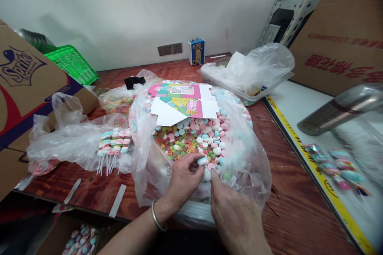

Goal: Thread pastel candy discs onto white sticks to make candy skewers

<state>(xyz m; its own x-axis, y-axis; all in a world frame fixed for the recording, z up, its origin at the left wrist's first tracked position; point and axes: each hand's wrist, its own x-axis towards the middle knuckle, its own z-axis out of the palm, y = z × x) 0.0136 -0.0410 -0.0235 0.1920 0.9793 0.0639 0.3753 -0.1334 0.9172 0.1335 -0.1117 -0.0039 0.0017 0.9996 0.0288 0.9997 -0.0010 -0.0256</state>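
Observation:
My left hand (184, 177), with a bracelet on its wrist, pinches a pale blue and white marshmallow (202, 161) between thumb and fingers. Close beside it is my right hand (235, 211), back turned up and slightly blurred. Its fingers are held together, their tips at a pink marshmallow (211, 166); what they grip is hidden. Both hands are over a large plastic-lined container (143, 175) filled with pink, white and blue marshmallows (223, 127) and small coloured candy rings (182, 141). A printed, unfolded carton (187, 103) lies across its far part.
Finished marshmallow sticks (115, 141) rest on plastic bags at left, by a Sprite box (26, 83) and green basket (72, 63). A plastic tub (254, 91) stands behind right. A metal flask (338, 109) and wrapped candies (338, 165) lie right. An open box of candies (80, 241) sits below.

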